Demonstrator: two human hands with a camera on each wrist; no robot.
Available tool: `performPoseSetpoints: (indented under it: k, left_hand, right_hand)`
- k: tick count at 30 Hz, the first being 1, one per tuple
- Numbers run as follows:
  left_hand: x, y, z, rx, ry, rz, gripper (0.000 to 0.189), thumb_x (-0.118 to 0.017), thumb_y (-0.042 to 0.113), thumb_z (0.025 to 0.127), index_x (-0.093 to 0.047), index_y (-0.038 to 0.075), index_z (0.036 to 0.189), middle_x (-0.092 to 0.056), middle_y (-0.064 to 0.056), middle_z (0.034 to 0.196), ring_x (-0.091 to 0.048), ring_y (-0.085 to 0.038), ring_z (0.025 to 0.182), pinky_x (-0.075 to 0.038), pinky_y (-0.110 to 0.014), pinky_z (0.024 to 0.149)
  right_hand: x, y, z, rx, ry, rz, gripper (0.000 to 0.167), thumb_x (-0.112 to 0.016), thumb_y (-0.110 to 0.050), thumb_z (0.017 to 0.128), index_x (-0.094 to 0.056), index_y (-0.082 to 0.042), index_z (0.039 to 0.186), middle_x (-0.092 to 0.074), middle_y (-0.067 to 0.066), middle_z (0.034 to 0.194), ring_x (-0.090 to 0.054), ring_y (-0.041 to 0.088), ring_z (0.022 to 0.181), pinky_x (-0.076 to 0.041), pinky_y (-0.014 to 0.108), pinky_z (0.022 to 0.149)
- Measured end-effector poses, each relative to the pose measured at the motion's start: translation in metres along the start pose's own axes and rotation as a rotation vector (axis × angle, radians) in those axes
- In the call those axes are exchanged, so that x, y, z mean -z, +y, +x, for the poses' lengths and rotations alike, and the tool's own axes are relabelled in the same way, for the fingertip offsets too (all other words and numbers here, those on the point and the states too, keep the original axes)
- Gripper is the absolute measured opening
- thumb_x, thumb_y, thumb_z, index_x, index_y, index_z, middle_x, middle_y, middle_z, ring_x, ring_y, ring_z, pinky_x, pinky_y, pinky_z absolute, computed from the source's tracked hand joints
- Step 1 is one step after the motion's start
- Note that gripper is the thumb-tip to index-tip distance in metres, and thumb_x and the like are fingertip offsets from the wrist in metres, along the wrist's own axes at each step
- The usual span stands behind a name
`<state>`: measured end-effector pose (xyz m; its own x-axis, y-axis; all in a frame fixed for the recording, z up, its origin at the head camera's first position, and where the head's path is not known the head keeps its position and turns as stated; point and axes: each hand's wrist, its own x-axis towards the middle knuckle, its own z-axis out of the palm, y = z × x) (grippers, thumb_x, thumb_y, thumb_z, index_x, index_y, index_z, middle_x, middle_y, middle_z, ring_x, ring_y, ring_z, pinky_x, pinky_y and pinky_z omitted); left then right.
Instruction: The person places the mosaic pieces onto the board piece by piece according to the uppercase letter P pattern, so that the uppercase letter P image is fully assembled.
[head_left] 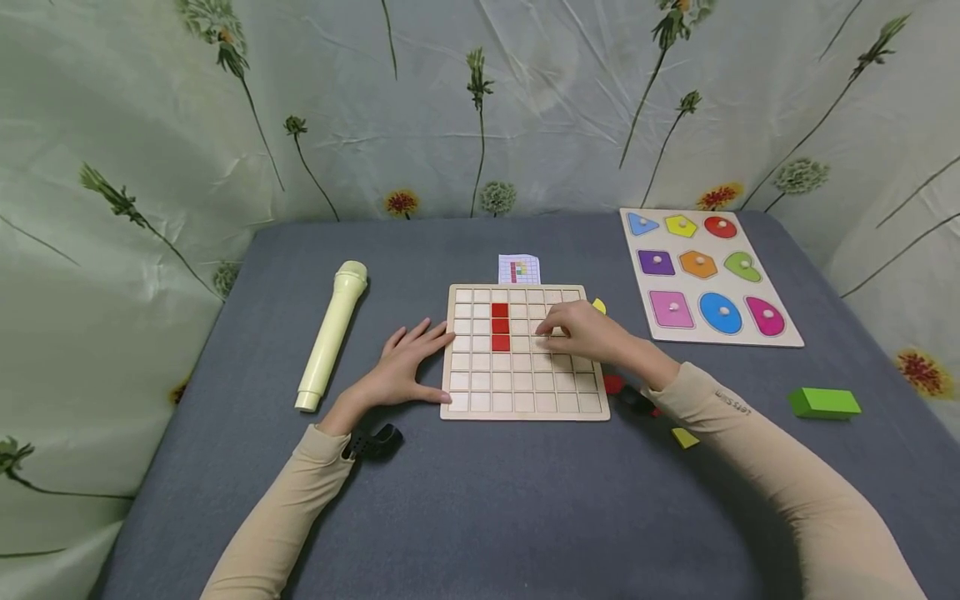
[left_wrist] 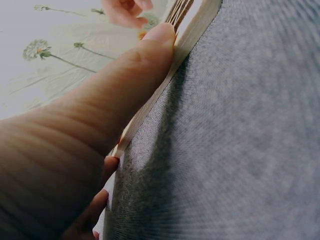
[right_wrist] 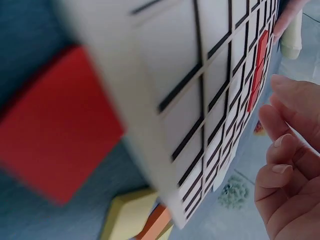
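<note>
Lying beneath loosely curled right hand (head_left: 588,329), grid board (head_left: 522,362), left hand (head_left: 396,372) spread against its left edge

On your right sleeve (head_left: 780,467), just behind the cuff, you have one short line of dark lettering (head_left: 732,402) running at a slant along the fabric; from the head camera its characters are too small and turned to be read with certainty. Beyond the far edge of the wooden grid board (head_left: 532,407) you can see a small white card (head_left: 519,268) printed with a fine grid, some of its squares coloured: red ones stand in a column, with yellow and green among those beside it. You get no legible words or numbers from either wrist camera.
</note>
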<state>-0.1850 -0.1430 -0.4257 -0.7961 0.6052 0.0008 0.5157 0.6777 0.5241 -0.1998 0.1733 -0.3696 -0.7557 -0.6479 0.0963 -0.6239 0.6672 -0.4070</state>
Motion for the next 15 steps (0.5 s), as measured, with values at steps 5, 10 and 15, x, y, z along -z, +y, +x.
performPoseSetpoints:
  k: [5, 10, 15]
  left_hand:
    - [0.001, 0.000, 0.000, 0.007, 0.000, -0.001, 0.096, -0.081, 0.041, 0.069, -0.033, 0.013, 0.147, -0.025, -0.010, 0.156, -0.012, -0.034, 0.147, -0.002, -0.057, 0.114]
    - [0.000, 0.001, 0.000, 0.009, -0.005, -0.002, 0.096, -0.080, 0.041, 0.069, -0.032, 0.013, 0.147, -0.025, -0.009, 0.156, -0.012, -0.034, 0.147, -0.002, -0.058, 0.114]
    - [0.000, 0.002, 0.000, 0.012, -0.007, -0.004, 0.096, -0.080, 0.041, 0.069, -0.033, 0.013, 0.147, -0.025, -0.010, 0.156, -0.012, -0.035, 0.147, -0.002, -0.058, 0.114]
  right_hand:
    - [0.005, 0.004, -0.014, -0.025, 0.006, 0.007, 0.015, -0.070, -0.008, 0.081, -0.074, -0.003, 0.094, -0.068, 0.007, 0.082, -0.046, 0.010, 0.060, -0.037, 0.020, 0.056]
    - [0.006, 0.008, -0.028, -0.047, 0.013, 0.006, 0.013, -0.069, -0.007, 0.080, -0.074, -0.004, 0.093, -0.068, 0.005, 0.081, -0.042, 0.005, 0.058, -0.036, 0.018, 0.054]
    - [0.004, 0.014, -0.044, -0.042, 0.033, 0.006, 0.013, -0.071, -0.006, 0.078, -0.074, -0.004, 0.091, -0.068, 0.003, 0.080, -0.042, 0.001, 0.057, -0.036, 0.017, 0.053]
